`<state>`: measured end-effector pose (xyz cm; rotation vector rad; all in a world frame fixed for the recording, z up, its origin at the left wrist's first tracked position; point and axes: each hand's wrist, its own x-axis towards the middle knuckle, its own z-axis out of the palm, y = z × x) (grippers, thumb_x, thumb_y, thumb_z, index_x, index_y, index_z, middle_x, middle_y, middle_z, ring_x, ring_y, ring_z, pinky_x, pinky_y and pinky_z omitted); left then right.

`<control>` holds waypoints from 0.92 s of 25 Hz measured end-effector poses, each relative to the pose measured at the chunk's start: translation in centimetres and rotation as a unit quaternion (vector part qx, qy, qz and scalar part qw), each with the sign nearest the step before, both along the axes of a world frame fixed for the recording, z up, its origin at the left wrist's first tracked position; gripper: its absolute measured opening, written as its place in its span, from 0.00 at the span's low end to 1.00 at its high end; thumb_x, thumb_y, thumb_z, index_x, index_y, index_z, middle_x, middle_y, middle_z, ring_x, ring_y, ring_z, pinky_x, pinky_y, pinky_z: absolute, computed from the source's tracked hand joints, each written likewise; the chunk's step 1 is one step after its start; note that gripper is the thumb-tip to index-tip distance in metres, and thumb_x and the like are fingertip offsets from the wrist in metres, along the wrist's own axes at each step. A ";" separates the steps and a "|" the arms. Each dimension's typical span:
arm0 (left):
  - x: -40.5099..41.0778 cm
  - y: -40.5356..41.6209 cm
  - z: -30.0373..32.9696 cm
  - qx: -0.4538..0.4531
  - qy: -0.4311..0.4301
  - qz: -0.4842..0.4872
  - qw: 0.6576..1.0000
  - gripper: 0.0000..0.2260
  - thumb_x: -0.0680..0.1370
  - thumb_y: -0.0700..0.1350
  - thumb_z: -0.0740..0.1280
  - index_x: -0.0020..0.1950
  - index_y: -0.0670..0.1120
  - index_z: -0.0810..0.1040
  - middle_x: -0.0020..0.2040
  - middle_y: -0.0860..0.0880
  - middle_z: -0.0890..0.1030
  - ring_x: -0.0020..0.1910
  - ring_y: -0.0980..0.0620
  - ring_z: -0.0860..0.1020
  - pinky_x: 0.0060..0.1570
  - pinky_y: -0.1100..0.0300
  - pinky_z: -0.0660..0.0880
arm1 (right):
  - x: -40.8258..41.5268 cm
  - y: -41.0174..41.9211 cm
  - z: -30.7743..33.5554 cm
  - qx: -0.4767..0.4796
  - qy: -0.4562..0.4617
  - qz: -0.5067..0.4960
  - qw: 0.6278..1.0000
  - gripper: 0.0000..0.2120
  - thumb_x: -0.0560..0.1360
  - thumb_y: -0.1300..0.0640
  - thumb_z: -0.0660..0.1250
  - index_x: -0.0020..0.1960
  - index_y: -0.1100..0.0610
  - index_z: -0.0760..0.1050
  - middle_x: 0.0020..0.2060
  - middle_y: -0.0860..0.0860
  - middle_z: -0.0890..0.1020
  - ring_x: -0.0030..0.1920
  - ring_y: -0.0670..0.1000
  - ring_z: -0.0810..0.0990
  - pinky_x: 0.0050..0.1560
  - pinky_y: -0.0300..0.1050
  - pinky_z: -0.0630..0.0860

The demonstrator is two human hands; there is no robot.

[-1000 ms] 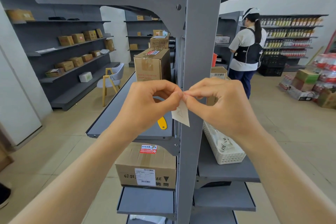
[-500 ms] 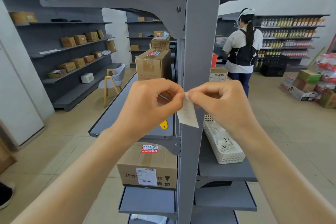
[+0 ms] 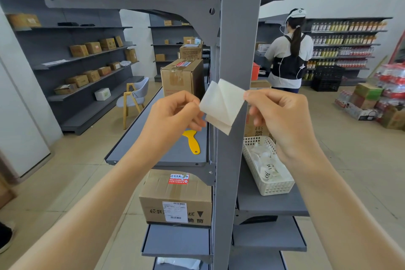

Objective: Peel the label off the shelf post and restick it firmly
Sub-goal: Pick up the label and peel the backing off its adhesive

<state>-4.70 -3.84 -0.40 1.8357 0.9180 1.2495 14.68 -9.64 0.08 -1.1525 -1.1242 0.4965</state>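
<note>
A white label (image 3: 221,106) is held in front of the grey shelf post (image 3: 238,28), split into two layers that stay joined along a crease down the middle. My left hand (image 3: 175,116) pinches the left layer's edge between thumb and forefinger. My right hand (image 3: 280,114) pinches the right layer's upper corner. The lower tip of the label hangs free over the post. Whether any part of it touches the post I cannot tell.
A white basket (image 3: 267,166) of used paper scraps sits on the right shelf. A yellow scraper (image 3: 192,142) lies on the left shelf (image 3: 140,144) behind a cardboard box (image 3: 182,79). Another box (image 3: 175,199) stands below. A person (image 3: 289,55) stands at far shelves.
My hands have moved apart, and the small folded label between them has opened out into two wider layers. It now sits higher in view.
</note>
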 end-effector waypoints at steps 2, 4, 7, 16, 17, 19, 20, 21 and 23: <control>-0.1 0.3 -0.1 -0.020 -0.027 -0.002 0.999 0.14 0.81 0.35 0.59 0.41 0.45 0.80 0.35 0.50 0.84 0.36 0.55 0.84 0.40 0.64 0.82 | 0.4 0.0 0.0 0.001 0.027 -0.016 0.999 0.09 0.75 0.57 0.73 0.36 0.51 0.86 0.26 0.46 0.79 0.26 0.47 0.72 0.34 0.40 0.71; -0.1 0.8 -0.3 -0.034 -0.057 0.007 0.998 0.14 0.81 0.35 0.59 0.41 0.46 0.80 0.36 0.53 0.85 0.39 0.57 0.84 0.44 0.64 0.82 | 0.7 -0.1 0.1 0.004 0.057 -0.025 0.998 0.10 0.74 0.56 0.73 0.35 0.52 0.85 0.28 0.47 0.80 0.26 0.47 0.71 0.35 0.41 0.72; -0.1 1.4 -0.6 -0.035 -0.082 0.018 0.996 0.15 0.81 0.37 0.59 0.41 0.47 0.80 0.36 0.55 0.85 0.39 0.59 0.83 0.47 0.64 0.81 | 1.0 -0.1 0.3 0.015 0.082 -0.032 0.996 0.12 0.75 0.58 0.73 0.33 0.53 0.83 0.30 0.47 0.81 0.27 0.48 0.72 0.33 0.39 0.72; 2.8 1.6 -1.6 -0.026 -0.128 -0.012 0.991 0.15 0.82 0.35 0.55 0.41 0.46 0.77 0.32 0.50 0.81 0.30 0.55 0.79 0.35 0.61 0.77 | 5.4 -1.9 0.4 0.035 0.143 -0.113 0.983 0.12 0.75 0.57 0.71 0.32 0.53 0.81 0.28 0.46 0.79 0.27 0.48 0.72 0.31 0.40 0.69; 3.9 1.2 -2.0 -0.023 -0.122 -0.025 0.992 0.15 0.82 0.36 0.55 0.41 0.47 0.77 0.32 0.50 0.81 0.28 0.55 0.79 0.33 0.61 0.76 | 6.2 -2.2 0.2 0.033 0.145 -0.124 0.981 0.11 0.75 0.58 0.71 0.33 0.54 0.81 0.28 0.46 0.78 0.27 0.49 0.72 0.30 0.41 0.69; 6.2 0.5 -2.6 -0.027 -0.112 -0.054 0.992 0.14 0.82 0.35 0.56 0.40 0.46 0.75 0.33 0.52 0.81 0.27 0.54 0.78 0.28 0.62 0.74 | 7.7 -2.8 -0.1 0.029 0.147 -0.142 0.979 0.10 0.75 0.58 0.71 0.34 0.55 0.81 0.27 0.47 0.77 0.28 0.50 0.71 0.30 0.42 0.68; 7.4 0.2 -2.7 -0.030 -0.112 -0.068 0.991 0.14 0.82 0.34 0.56 0.40 0.46 0.74 0.33 0.53 0.81 0.26 0.53 0.78 0.27 0.63 0.74 | 8.6 -3.0 -0.4 0.028 0.146 -0.151 0.977 0.10 0.75 0.58 0.71 0.34 0.55 0.81 0.27 0.48 0.77 0.29 0.50 0.71 0.30 0.41 0.69; 8.6 -0.1 -2.9 -0.029 -0.110 -0.079 0.990 0.14 0.82 0.34 0.55 0.41 0.45 0.74 0.34 0.52 0.82 0.27 0.53 0.79 0.27 0.63 0.75 | 9.7 -3.3 -0.6 0.027 0.147 -0.162 0.975 0.10 0.75 0.58 0.71 0.34 0.55 0.81 0.27 0.48 0.77 0.29 0.50 0.71 0.30 0.41 0.69; 11.3 -0.8 -3.4 -0.013 -0.085 -0.075 0.994 0.13 0.82 0.36 0.57 0.41 0.45 0.75 0.36 0.50 0.83 0.29 0.51 0.80 0.28 0.61 0.77 | 12.2 -3.7 -1.0 0.023 0.145 -0.177 0.973 0.10 0.75 0.58 0.71 0.35 0.55 0.81 0.27 0.48 0.77 0.30 0.51 0.71 0.30 0.41 0.69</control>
